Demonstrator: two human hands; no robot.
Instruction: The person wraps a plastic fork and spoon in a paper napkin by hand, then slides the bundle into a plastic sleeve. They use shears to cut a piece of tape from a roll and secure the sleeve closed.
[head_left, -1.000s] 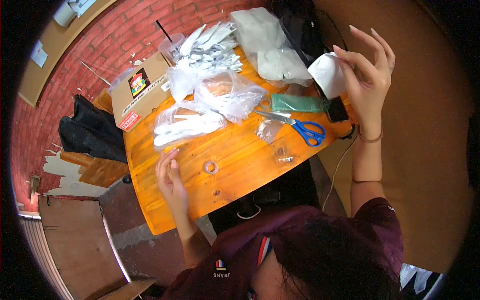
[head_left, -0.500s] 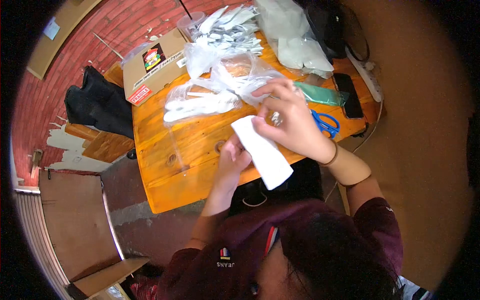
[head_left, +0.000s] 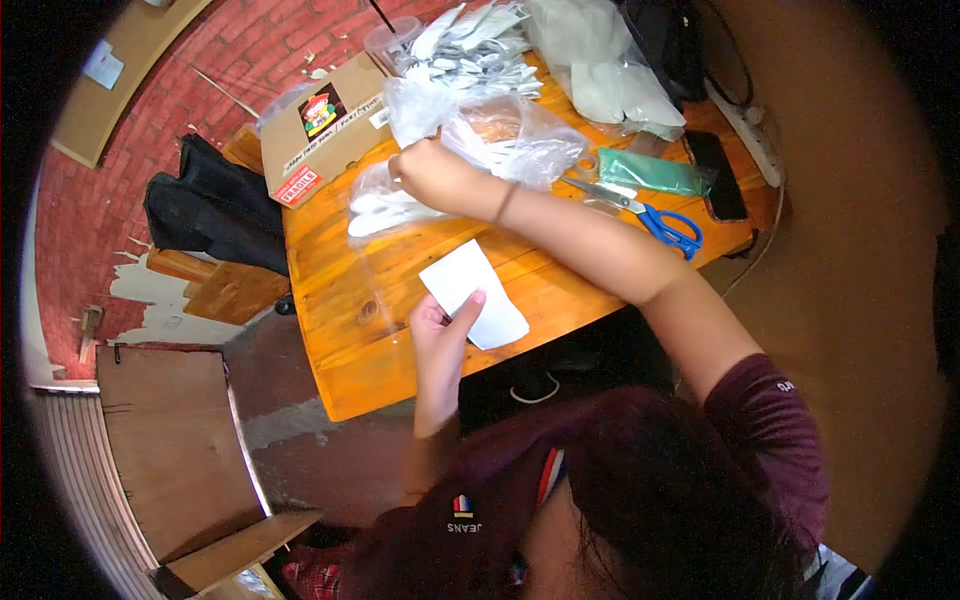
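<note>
My left hand (head_left: 440, 335) holds a folded white paper napkin (head_left: 474, 292) over the table's near edge, the thumb lying on top. My right hand (head_left: 432, 178) reaches across to a clear plastic bag (head_left: 362, 178) with white plastic cutlery (head_left: 388, 212) inside. Its fingers are curled down at the bag, and what they grip is hidden. Just beyond it lies another clear bag (head_left: 548, 135) with white and brownish contents. Blue-handled scissors (head_left: 672, 232) rest under and beyond my right forearm.
On the wooden table (head_left: 335, 345) stand a cardboard box (head_left: 350, 125), a pile of wrapped cutlery (head_left: 475, 55), a bag of white items (head_left: 605, 80), a green plastic packet (head_left: 650, 172) and a phone (head_left: 716, 175). A power strip (head_left: 748, 130) lies at the right edge.
My right hand has left the napkin and moved forward and left to the cutlery bag. The napkin stays in my left hand, lower and further left. The scissors now show more fully.
</note>
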